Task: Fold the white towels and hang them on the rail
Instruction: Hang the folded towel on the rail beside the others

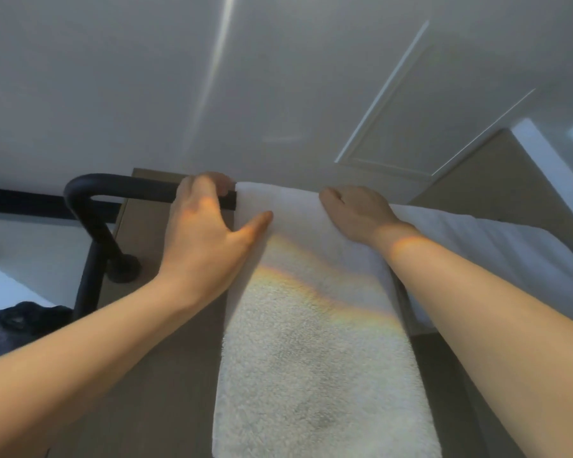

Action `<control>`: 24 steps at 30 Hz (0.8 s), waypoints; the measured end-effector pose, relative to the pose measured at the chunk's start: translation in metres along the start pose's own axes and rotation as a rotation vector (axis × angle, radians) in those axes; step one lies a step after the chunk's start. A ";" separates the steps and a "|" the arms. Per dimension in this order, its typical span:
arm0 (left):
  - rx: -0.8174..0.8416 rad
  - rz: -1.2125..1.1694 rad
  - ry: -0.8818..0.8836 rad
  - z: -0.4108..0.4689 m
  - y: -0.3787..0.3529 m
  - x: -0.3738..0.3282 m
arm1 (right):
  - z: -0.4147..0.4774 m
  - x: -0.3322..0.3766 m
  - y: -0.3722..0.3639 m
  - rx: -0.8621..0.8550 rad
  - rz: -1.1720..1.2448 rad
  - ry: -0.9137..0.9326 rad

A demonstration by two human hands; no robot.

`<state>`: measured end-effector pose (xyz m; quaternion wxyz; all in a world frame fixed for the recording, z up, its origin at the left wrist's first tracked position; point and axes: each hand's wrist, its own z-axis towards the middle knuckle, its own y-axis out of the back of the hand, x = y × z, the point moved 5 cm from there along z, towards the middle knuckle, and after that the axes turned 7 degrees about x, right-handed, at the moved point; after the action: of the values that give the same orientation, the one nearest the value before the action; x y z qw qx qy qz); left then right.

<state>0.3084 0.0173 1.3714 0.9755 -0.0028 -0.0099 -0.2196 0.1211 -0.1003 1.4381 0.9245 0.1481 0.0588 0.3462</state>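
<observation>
Bare forearms [63, 375] reach up to a folded white towel [315, 342] draped over the black rail [126, 188]. Left hand [209, 226] pinches its left edge, thumb spread on the cloth; right hand [354, 213] curls over the fold, probably squaring it up.

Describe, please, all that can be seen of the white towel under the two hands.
The towel is white, thick and fluffy. Folded into a narrow strip, it is draped over the black rail; its front part hangs down to the picture's lower edge. A rainbow band of light crosses it. The left hand curls its fingers over the rail at the towel's top left edge, thumb touching the cloth. The right hand grips its top fold. A second towel hangs close on its right.
</observation>
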 end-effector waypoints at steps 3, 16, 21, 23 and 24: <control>0.235 -0.143 0.353 -0.004 -0.017 0.021 | -0.001 -0.001 0.000 0.020 0.019 -0.014; 0.048 -0.461 0.438 0.002 -0.020 0.013 | -0.054 -0.032 0.022 -0.286 0.316 -0.063; 0.033 -0.441 0.435 0.003 -0.021 0.012 | -0.098 -0.060 0.003 -0.178 0.524 -0.280; 0.033 -0.440 0.432 0.003 -0.020 0.011 | -0.098 -0.063 -0.003 -0.072 0.645 -0.371; 0.034 -0.438 0.426 0.003 -0.020 0.010 | -0.096 -0.061 -0.006 -0.022 0.720 -0.403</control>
<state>0.3090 -0.0054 1.3745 0.8849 0.0620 0.1907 -0.4203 0.0582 -0.1223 1.3456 0.7389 0.2144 -0.1828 0.6120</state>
